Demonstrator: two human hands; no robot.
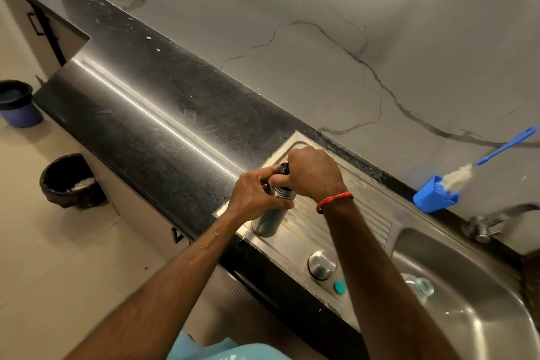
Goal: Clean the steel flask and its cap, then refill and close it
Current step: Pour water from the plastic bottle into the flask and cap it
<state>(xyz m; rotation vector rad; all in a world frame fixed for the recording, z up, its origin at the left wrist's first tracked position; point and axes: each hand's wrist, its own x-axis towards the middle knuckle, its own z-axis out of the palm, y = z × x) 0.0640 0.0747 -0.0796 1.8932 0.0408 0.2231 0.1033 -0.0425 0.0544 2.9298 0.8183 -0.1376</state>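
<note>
Flask – steel, standing upright on the drainboard, close to its left edge and a little below frame centre.

Left hand – coming in from 7 o'clock, its fingers are wrapping the flask's shoulder and gripping it.

Cap – dark, sitting just over the flask's mouth at 12 o'clock; whether it is touching the rim cannot be told.

Right hand – coming in from 5 o'clock, its fingers are curling over the cap and holding it, with the thumb lying across below it. A red thread is circling the wrist.

Steel cup – resting mouth-down on the drainboard at 5 o'clock of the flask, well apart from it.

Teal lid – small and round, lying just beside the cup at the cup's 5 o'clock.

Basin – steel, taking up the frame's 4 o'clock corner; a clear bottle is lying in it near the left wall, partly hidden by the right forearm.

Tap – standing at the basin's 12 o'clock, against the wall.

Holder – blue, sitting on the counter's back edge at 3 o'clock of the flask; a blue-handled brush is leaning in it, bristles down.

Counter – black, running off toward 10 o'clock under a marble wall.

Bins – a black one and a blue one are standing on the floor at 9 o'clock.
</note>
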